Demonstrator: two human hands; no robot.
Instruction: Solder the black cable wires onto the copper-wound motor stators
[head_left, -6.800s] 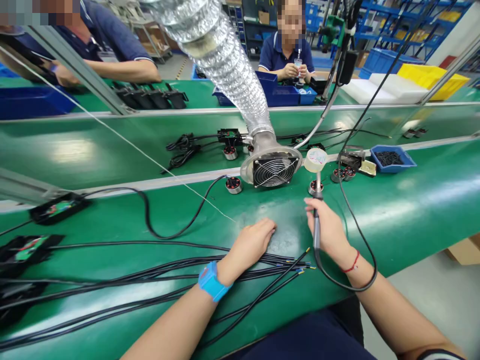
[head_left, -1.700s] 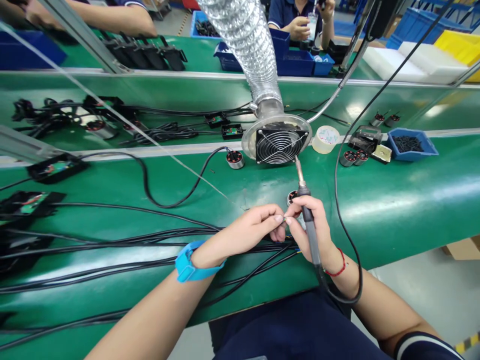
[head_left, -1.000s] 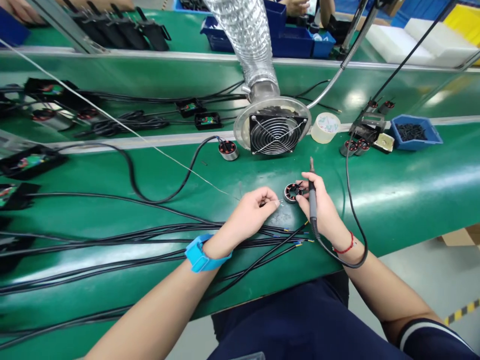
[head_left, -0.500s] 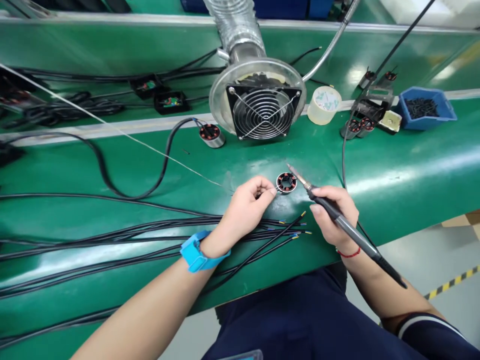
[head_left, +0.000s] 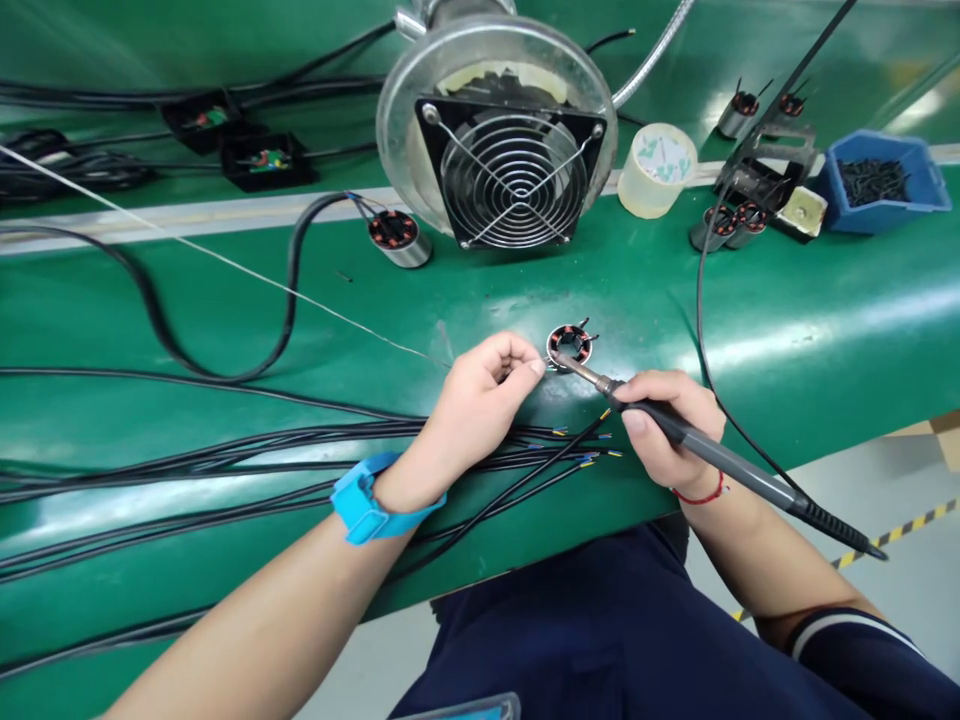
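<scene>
My left hand (head_left: 484, 395) is closed, thumb and forefinger pinched at the left rim of a small motor stator (head_left: 568, 332). A thin, pale solder wire (head_left: 330, 308) runs from the upper left into this hand; the exact grip is partly hidden by the fingers. The stator is round, with a metal ring and copper windings, and two dark leads stick up at its back. Wrapped around a soldering iron (head_left: 720, 455) is my right hand (head_left: 670, 425). The iron's tip lies at the stator's front left edge, close to my left fingertips.
A fume extractor fan (head_left: 517, 180) hangs behind the stator. Black cables (head_left: 262, 460) with stripped coloured ends lie under my left forearm. Another stator (head_left: 401, 245) wired to a cable stands back left. A tape roll (head_left: 654, 175) and a blue bin (head_left: 885, 195) stand back right.
The iron's tip has come down and left from above the stator's right side to its front left edge. My left hand keeps its pinch. The camera view has shifted closer.
</scene>
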